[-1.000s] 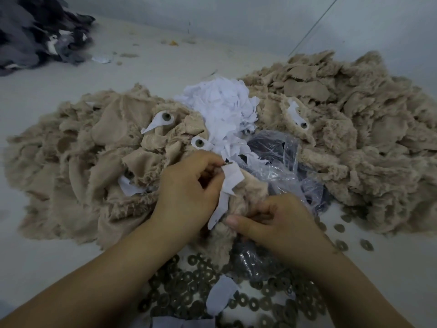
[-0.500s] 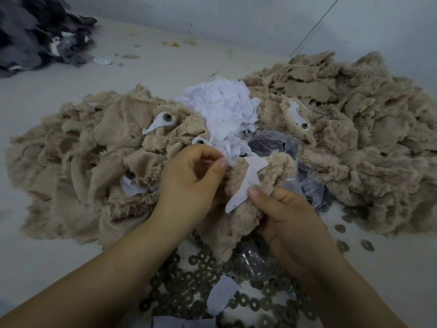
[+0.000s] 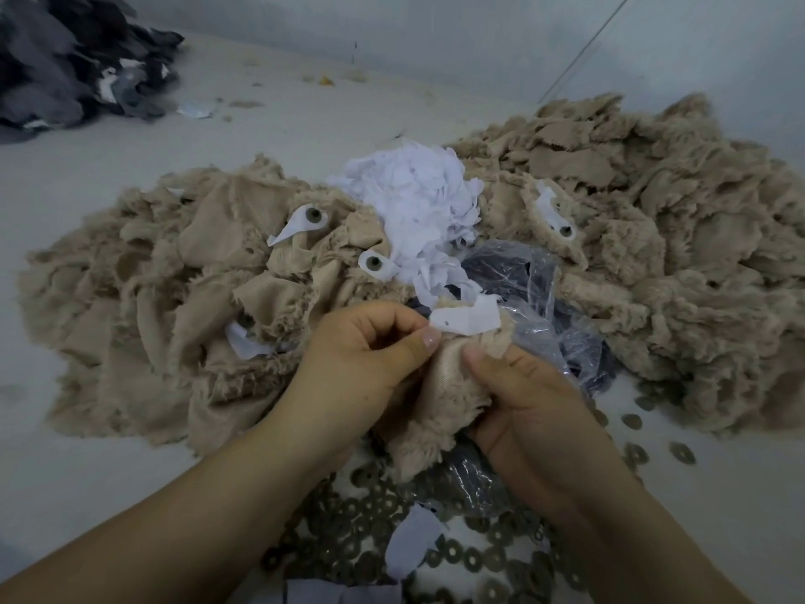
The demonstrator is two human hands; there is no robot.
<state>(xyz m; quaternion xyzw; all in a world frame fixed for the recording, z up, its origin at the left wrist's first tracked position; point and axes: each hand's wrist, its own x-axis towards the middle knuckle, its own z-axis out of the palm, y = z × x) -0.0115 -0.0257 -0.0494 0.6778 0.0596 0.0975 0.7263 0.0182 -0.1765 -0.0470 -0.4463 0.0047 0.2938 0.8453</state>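
**Two hands on one tan plush piece, a clear bag just behind**

Two hands hold a single plush piece [image 3: 440, 394] up over the near middle of the surface [image 3: 87, 473]. The left hand [image 3: 366, 355] is curled, and its thumb and forefinger pinch the left end of a white patch [image 3: 466, 319] against the plush. The right hand [image 3: 536, 407] grips the plush from the right, with its thumb on top and its fingers curled under.

The only container is a crumpled clear plastic bag [image 3: 522, 272], just beyond and to the right of the hands. Something dark shows through it, but what it is cannot be told. Another fold of the bag lies nearer, under the wrists, touching the washers [image 3: 361, 529] scattered across the near surface.

A heap of white scraps [image 3: 418, 198] sits beyond the bag. It lies between the left plush pile [image 3: 143, 276] and the right plush pile [image 3: 653, 255]. Three pieces on those piles carry white patches with eyes [image 3: 314, 215]. A dark fabric pile [image 3: 65, 58] lies at the far left.

Half a second ago the white patch slanted downward between the thumbs; now it lies level across the top of the plush. A second ago it hung from the left hand's fingers and the right hand was lower, down by the bag. The right hand has since risen to take the plush. The bag, the piles and the washers lie as before.
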